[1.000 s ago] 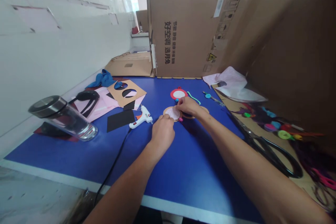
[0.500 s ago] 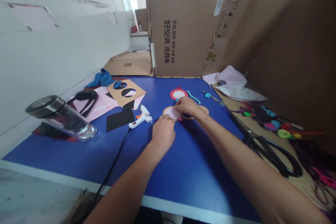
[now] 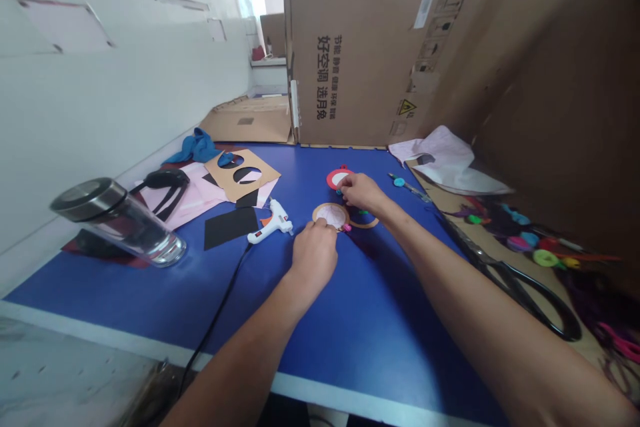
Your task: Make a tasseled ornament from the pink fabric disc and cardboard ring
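On the blue table lies a round cardboard disc (image 3: 331, 205) with a pale paper centre. My left hand (image 3: 315, 250) grips its near edge, fingers closed. A small pink piece (image 3: 347, 227) sits at the disc's right edge. Beside it is a cardboard ring (image 3: 371, 223), partly under my right wrist, with a bit of green (image 3: 363, 212) showing inside. My right hand (image 3: 364, 192) has its fingertips pinched together by a red disc (image 3: 332, 178) with a white centre, next to a small blue piece (image 3: 339, 192). What the pinch holds is hidden.
A white glue gun (image 3: 273, 223) lies left of my left hand, its cord running off the front edge. Further left stand a glass bottle (image 3: 125, 227) and black paper (image 3: 230, 228). At right are a compass-like tool (image 3: 413, 188), large scissors (image 3: 520, 287) and craft scraps. A big carton (image 3: 370, 60) stands behind.
My right hand has lifted off the pale-centred disc and moved right and away from me, to the red disc. My left hand stays on the cardboard disc. The view shifted slightly.
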{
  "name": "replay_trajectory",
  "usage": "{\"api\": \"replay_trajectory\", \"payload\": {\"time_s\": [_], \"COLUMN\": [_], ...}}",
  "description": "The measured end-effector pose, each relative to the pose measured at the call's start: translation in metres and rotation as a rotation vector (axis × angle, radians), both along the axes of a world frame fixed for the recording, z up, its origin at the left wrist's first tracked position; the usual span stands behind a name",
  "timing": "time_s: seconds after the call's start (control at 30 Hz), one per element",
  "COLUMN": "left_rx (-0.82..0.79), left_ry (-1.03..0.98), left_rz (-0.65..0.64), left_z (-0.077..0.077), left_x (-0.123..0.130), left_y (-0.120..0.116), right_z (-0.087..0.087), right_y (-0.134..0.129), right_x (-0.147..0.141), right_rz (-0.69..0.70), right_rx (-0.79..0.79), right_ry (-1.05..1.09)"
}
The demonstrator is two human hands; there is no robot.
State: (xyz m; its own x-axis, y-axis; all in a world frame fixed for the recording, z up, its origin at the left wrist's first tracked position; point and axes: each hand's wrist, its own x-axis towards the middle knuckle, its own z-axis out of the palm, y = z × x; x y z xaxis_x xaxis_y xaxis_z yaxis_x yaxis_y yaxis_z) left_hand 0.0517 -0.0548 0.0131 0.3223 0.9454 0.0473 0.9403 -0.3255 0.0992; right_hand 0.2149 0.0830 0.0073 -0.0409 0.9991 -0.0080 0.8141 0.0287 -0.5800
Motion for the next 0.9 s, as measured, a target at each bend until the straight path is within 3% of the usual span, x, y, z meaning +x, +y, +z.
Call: {"api": "replay_trajectory", "payload": {"time_s": [0.27, 0.47, 0.67, 0.9], "left_rx": [0.014, 0.015, -0.008, -0.074], "left_ry": [0.005, 0.01, 0.027, 0.042], "left_rz": [0.019, 0.029, 0.01, 0.028], "left_z": [0.001, 0.002, 0.001, 0.009], "left_x": [0.0, -0.001, 0.001, 0.004], "left_y": [-0.001, -0.004, -0.004, -0.007], "right_z": [0.004, 0.001, 0.005, 0.008], "right_y": [-0.016, -0.026, -0.016, -0.007], "right_x": [0.008, 0.033, 0.015, -0.017], "right_rz": [0.205, 0.154, 0.08, 0.086], "right_rx": [0.075, 0.115, 0.049, -0.132], "right_ry": [-0.223, -0.445, -0.246, -0.228]}}
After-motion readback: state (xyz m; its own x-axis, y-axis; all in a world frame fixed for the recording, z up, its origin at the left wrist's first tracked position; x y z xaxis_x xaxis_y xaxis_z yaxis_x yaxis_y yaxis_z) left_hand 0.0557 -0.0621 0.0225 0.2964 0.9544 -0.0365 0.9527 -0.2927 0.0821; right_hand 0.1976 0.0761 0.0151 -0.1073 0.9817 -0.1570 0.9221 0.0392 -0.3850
